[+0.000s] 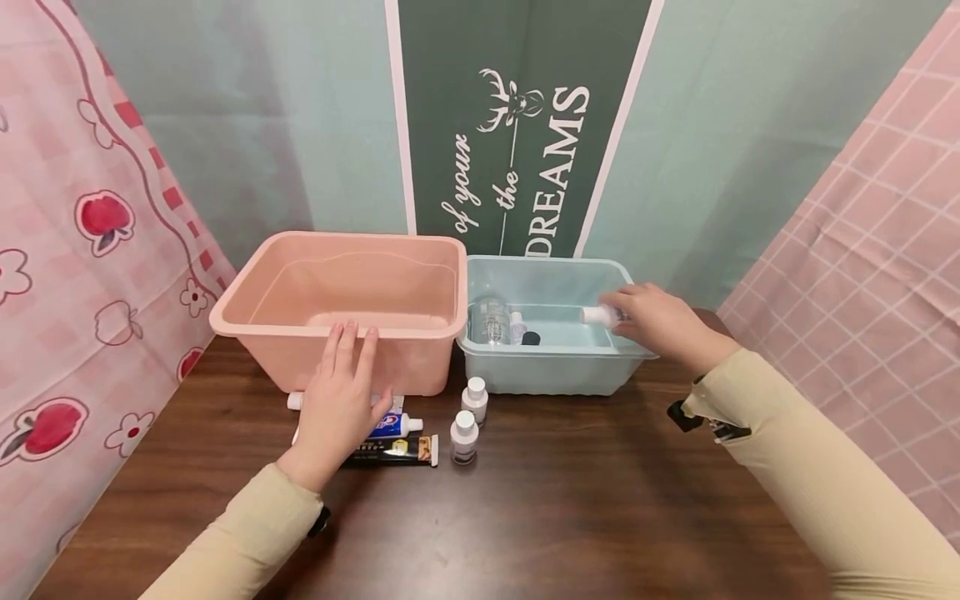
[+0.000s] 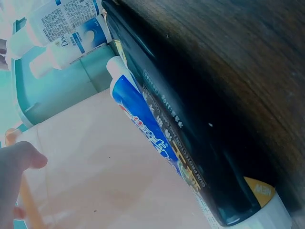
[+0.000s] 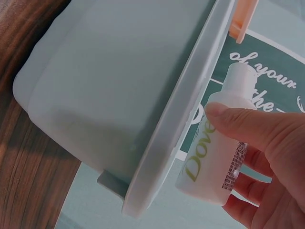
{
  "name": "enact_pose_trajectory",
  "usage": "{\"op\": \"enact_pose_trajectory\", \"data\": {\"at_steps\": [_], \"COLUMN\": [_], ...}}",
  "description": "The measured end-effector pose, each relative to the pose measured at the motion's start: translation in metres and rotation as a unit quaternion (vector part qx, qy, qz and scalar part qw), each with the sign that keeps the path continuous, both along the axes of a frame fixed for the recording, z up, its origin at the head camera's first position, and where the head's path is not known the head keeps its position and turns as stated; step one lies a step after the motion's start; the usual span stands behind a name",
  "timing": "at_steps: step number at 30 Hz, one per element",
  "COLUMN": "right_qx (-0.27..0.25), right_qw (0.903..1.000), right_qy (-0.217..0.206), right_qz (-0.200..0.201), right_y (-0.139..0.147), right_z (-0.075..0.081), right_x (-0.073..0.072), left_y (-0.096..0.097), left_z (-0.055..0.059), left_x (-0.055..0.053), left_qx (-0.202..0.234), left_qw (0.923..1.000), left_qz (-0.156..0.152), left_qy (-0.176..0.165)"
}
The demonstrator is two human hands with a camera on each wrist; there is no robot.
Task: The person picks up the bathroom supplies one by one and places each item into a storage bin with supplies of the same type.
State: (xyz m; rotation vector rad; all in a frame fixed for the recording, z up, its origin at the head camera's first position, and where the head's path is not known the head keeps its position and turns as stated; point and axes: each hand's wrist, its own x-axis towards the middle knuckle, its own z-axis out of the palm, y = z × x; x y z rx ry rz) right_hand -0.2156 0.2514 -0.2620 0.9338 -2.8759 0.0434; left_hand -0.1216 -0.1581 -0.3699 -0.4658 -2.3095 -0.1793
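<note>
Gripping in the right hand (image 1: 660, 321) a small white plastic bottle (image 3: 205, 167) with a white cap and green Dove lettering, pinched between a thumb on the label side and fingers curled behind. Holding it tipped nearly on its side, cap toward the left, at the right part of a pale blue rectangular plastic tub (image 1: 555, 373). Cannot tell whether touching the tub floor or held just above it. Resting the left hand (image 1: 339, 400) on the near rim of a salmon-pink rectangular plastic tub (image 1: 408, 362), with straight fingers laid across the edge and not curled round anything, perhaps for steadiness.

Judging by the layout, probably in the middle of setting this bottle into the blue tub, beside the clear plastic bottle (image 1: 493, 323) and small black cap (image 1: 531, 338) at its left end; cannot be sure of the direction. To finish, would need to lower it onto the bare floor at the right, then loosen thumb and fingers without catching the rim.

Worth reaching for afterwards, perhaps, at the two white-capped bottles (image 1: 464, 437) upright before the meeting tubs. Also to note, in front of the pink tub: a blue-and-white toothpaste tube (image 1: 390, 427) and a black-and-gold tube (image 1: 382, 452), partly hidden.
</note>
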Motion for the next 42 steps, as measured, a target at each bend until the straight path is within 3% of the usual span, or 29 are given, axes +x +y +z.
{"op": "enact_pose_trajectory", "data": {"at_steps": [18, 27, 36, 42], "right_qx": [0.008, 0.015, 0.016, 0.016], "right_qw": [0.9998, 0.9994, 0.9993, 0.9994], "right_qy": [-0.010, -0.021, -0.025, -0.024], "right_qz": [-0.017, -0.023, -0.021, -0.021], "right_y": [0.002, -0.006, -0.006, -0.004], "right_z": [-0.007, -0.008, -0.009, -0.009], "right_x": [-0.016, -0.023, -0.027, -0.032], "left_y": [0.002, 0.001, 0.001, 0.003], "left_z": [-0.003, -0.004, -0.004, -0.006], "left_x": [-0.002, -0.003, -0.003, -0.003], "left_qx": [0.000, -0.002, 0.000, -0.005], "left_qw": [0.9999, 0.9998, 1.0000, 0.9998], "left_qz": [0.001, 0.010, 0.009, 0.017], "left_qy": [0.011, -0.016, 0.005, -0.004]}}
